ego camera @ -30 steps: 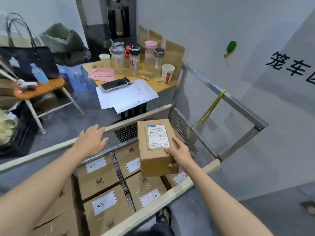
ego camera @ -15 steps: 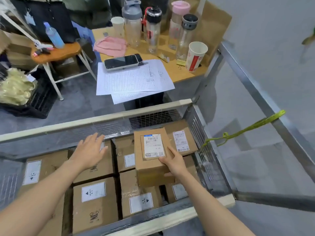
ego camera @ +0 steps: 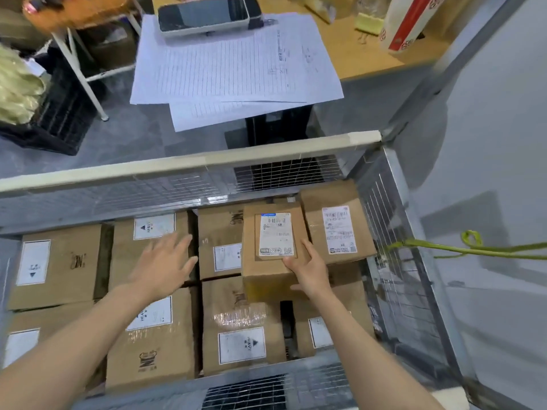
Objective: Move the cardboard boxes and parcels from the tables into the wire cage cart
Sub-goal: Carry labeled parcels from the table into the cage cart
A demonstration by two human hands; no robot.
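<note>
Cardboard box [ego camera: 260,279] is down inside the wire cage cart [ego camera: 189,168], toward the cart's far right corner, over the lower layer of packed boxes [ego camera: 59,267] and just beside another labelled parcel [ego camera: 334,226] by the right mesh wall. Can't tell if it's fully resting on them or not

Right hand [ego camera: 307,270] has it by the near right corner, thumb on top next to the label, fingers curled around the side. Left hand [ego camera: 165,261] is over the middle of the cart, fingers spread and straight, holding nothing, a bit blurred

Room is a grey concrete-looking floor [ego camera: 133,134] and a pale wall [ego camera: 503,113] right of the cart. Beyond the cart's far rail there's a wooden table [ego camera: 370,54] with lined paper sheets [ego camera: 233,63] hanging over its edge, a phone-like device [ego camera: 204,14] on them and a red and white paper cup [ego camera: 405,22]. A black crate [ego camera: 62,113] sits beyond the cart's far left

Held box has a white shipping label with a barcode, text too small to read. Lower boxes have white stickers reading HEAVY with a triangle, plus a stamp that looks like NC

Plain brown corrugated card, clear tape on the seams, thin metal mesh walls, pale padded top rail, green strap [ego camera: 473,250] tied to the right side
</note>
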